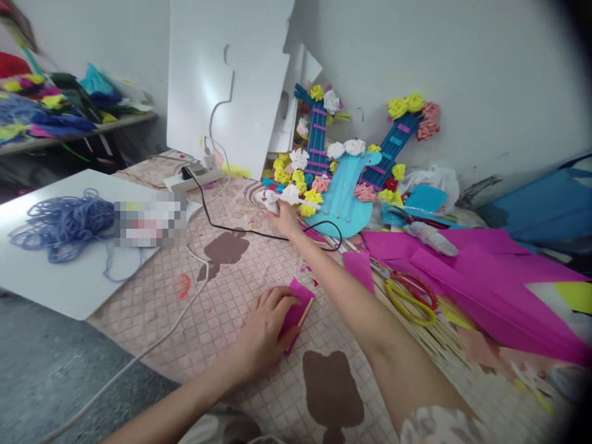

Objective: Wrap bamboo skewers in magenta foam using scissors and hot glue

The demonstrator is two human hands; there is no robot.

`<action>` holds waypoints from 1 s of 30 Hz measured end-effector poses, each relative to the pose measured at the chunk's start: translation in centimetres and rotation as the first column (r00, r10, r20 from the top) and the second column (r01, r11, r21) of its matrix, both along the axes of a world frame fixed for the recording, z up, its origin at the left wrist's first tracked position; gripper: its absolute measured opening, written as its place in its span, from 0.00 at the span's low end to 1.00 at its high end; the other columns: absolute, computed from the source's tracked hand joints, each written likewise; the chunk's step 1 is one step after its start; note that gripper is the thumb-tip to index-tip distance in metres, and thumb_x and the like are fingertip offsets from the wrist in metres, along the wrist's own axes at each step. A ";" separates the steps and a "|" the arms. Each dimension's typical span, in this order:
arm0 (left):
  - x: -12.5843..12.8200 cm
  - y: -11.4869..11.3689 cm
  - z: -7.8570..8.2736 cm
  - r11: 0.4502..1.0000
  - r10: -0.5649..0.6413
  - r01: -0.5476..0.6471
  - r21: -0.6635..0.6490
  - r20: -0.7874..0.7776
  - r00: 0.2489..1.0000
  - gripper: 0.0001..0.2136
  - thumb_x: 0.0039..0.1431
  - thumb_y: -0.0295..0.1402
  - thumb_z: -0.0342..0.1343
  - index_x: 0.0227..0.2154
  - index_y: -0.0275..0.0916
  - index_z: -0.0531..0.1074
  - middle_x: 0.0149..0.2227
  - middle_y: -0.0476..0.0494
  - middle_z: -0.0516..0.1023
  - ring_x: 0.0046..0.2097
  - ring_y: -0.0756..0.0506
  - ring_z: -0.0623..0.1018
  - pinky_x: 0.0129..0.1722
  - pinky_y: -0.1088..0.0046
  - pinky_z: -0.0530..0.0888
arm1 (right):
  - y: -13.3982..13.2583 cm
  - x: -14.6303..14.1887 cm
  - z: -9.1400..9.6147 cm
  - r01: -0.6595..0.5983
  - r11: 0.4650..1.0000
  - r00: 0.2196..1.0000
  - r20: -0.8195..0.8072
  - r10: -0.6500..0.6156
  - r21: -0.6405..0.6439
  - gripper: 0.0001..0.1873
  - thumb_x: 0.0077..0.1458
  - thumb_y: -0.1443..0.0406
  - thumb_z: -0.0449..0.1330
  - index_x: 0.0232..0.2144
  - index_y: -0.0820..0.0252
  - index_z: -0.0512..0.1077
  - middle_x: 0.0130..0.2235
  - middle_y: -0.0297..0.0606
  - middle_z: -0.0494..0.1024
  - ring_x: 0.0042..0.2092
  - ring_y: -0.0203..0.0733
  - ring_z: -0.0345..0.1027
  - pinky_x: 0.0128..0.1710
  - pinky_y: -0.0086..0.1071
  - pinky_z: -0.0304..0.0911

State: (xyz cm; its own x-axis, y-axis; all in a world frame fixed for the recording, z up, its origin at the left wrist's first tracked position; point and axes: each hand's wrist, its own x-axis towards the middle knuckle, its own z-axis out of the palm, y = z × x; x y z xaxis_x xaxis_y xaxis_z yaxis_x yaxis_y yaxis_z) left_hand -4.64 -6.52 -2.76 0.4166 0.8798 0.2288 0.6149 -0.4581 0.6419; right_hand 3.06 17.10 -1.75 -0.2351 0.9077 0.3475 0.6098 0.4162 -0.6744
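Observation:
My left hand (pixel 266 324) rests on the patterned tablecloth. Its thumb and fingers grip a small folded piece of magenta paper (pixel 301 293), which has a thin pale stick (pixel 305 312) along its right edge. Stretched far forward, my right hand (pixel 285 221) is closed around a white glue gun (pixel 270 198), partly hidden by the fingers. A white glue stick (pixel 309 203) juts out to the right of that hand. Close by lies a black cord (pixel 245 231), passing by the right wrist.
Guitar-shaped crafts with paper flowers, one light blue (pixel 346 197), lean at the wall. Magenta sheets (pixel 462 265), yellow-handled scissors (pixel 409 305) and thin sticks (pixel 416 333) lie right. A power strip (pixel 194 177) and blue yarn (pixel 69 225) on a white board (pixel 69 290) are left.

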 end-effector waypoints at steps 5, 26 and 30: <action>0.0 0.0 -0.1 1.000 -0.007 0.007 -0.001 0.026 1.000 0.16 0.54 0.24 0.57 0.46 0.41 0.65 0.50 0.41 0.69 0.51 0.39 0.67 0.50 0.56 0.66 | 0.8 -0.1 -1.2 0.039 0.998 0.999 0.007 -0.039 0.040 0.12 0.48 0.68 0.61 0.38 0.62 0.68 0.40 0.47 0.75 0.46 0.52 0.67 0.49 0.45 0.59; 0.0 0.0 0.3 1.000 -0.002 0.002 0.008 0.015 1.000 0.13 0.58 0.26 0.54 0.46 0.41 0.66 0.50 0.40 0.70 0.51 0.39 0.68 0.50 0.55 0.67 | -0.3 0.4 0.0 0.042 0.999 0.993 0.114 -0.044 0.018 0.13 0.50 0.69 0.58 0.41 0.63 0.68 0.41 0.47 0.77 0.44 0.53 0.71 0.46 0.45 0.63; 0.1 0.0 0.3 1.000 0.000 0.000 0.008 0.015 1.000 0.13 0.57 0.26 0.55 0.45 0.41 0.66 0.50 0.40 0.70 0.51 0.39 0.68 0.50 0.55 0.67 | -0.4 0.0 0.0 0.040 0.999 0.993 0.113 -0.043 0.031 0.14 0.50 0.72 0.57 0.41 0.64 0.68 0.43 0.49 0.76 0.47 0.54 0.69 0.48 0.45 0.62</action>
State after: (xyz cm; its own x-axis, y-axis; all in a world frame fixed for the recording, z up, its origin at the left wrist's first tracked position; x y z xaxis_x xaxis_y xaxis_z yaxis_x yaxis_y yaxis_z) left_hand -4.57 -6.53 -2.46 0.4134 0.8779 0.2416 0.6051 -0.4632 0.6475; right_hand 3.04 16.68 -1.71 -0.2368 0.9074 0.3472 0.6988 0.4073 -0.5880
